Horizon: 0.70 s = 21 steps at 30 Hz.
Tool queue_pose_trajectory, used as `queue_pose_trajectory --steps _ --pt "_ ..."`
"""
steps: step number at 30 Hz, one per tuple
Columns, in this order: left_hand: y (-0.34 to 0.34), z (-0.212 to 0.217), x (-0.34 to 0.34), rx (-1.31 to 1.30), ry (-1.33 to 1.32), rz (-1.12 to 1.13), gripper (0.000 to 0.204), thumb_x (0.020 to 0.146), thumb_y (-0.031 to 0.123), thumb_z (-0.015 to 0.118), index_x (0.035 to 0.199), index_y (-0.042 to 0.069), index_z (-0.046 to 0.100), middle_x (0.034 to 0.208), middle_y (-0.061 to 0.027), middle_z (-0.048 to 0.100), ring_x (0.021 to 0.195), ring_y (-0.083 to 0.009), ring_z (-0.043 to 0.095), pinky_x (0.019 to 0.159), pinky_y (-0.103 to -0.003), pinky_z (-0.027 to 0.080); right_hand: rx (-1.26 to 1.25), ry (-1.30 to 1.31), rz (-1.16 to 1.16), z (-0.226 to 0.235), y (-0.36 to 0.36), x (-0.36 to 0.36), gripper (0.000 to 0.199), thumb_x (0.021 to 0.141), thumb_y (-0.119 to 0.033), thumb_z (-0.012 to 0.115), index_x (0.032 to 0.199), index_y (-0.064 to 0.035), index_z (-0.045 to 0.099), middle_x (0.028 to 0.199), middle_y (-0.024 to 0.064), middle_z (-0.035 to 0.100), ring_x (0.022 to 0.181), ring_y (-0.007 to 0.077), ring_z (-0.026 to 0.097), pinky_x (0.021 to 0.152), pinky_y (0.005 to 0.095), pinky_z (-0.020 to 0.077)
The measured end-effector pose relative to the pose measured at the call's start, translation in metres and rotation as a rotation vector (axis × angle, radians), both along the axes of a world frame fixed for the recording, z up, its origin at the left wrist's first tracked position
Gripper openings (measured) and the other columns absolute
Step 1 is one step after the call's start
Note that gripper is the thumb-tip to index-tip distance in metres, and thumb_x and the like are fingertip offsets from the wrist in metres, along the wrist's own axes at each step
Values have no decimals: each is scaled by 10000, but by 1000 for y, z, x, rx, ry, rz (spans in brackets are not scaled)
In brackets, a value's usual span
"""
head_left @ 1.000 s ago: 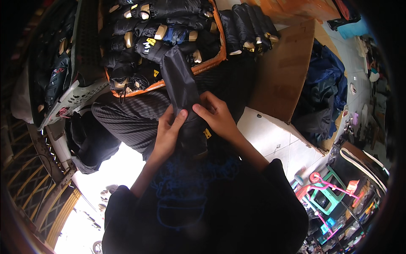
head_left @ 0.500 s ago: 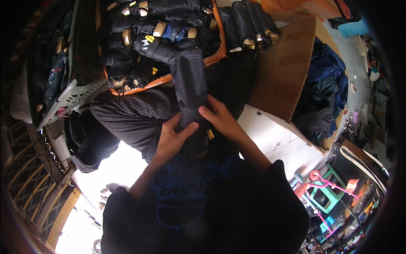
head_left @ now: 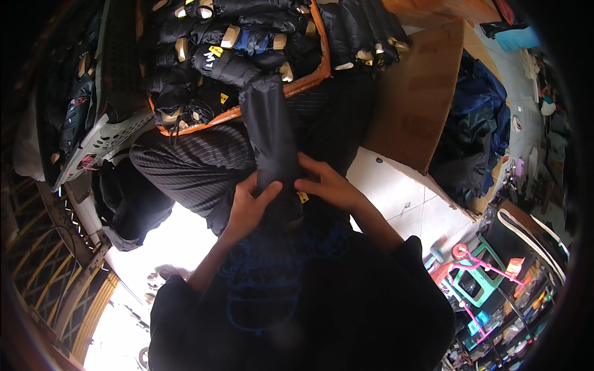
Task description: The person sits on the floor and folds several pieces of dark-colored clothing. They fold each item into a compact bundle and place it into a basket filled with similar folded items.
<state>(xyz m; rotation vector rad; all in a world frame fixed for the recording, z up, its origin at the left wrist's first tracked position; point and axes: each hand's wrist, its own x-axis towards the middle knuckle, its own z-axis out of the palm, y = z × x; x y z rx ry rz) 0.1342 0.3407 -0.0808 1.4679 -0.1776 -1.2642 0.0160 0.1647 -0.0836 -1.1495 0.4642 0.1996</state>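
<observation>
A black folded umbrella (head_left: 270, 123) in a fabric sleeve lies lengthwise over my lap, its far end close to the orange rim of a crate. My left hand (head_left: 249, 202) grips its left side near the lower end, thumb on top. From the other side my right hand (head_left: 328, 183) holds it too, thumb pressed on the fabric and fingers partly hidden behind. A small yellow tag (head_left: 302, 196) shows beside my right thumb. The umbrella's near end is dark against my black shirt and hard to make out.
Ahead, the orange-rimmed crate (head_left: 323, 69) holds several similar umbrellas with beige handles; more umbrellas (head_left: 356, 31) lie to its right. A grey perforated crate (head_left: 102, 148) stands left. At right are a cardboard box (head_left: 421, 99) with dark blue fabric (head_left: 473, 105) and a green stool (head_left: 486, 272).
My right hand has slid down the umbrella, nearer to my body and level with the left thumb. The umbrella's far end has shifted slightly left and toward me.
</observation>
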Motion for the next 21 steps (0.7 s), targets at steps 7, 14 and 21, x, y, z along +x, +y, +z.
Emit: queue_pose_trajectory --steps 7,14,21 --pt "-11 14 11 -165 -1173 97 429 705 46 809 1093 36 627 1024 -99 549 976 -238 557 800 -364 499 46 185 -67 -4 16 -4 614 935 -216 682 1418 22 387 1074 31 571 945 77 532 765 232 451" --pt "-10 15 33 -257 -1304 -256 311 691 -2 785 987 66 719 998 -70 589 878 -245 595 755 -364 510 -64 65 -100 9 19 7 364 955 -207 650 1218 -30 472 897 -19 510 815 45 477 665 230 414" --pt "-18 7 26 -237 -1379 -225 220 718 -57 743 882 26 622 941 -97 621 821 -270 607 726 -392 458 -130 152 -110 0 25 5 256 952 -191 643 1101 -51 490 879 -4 518 804 52 478 681 235 419"
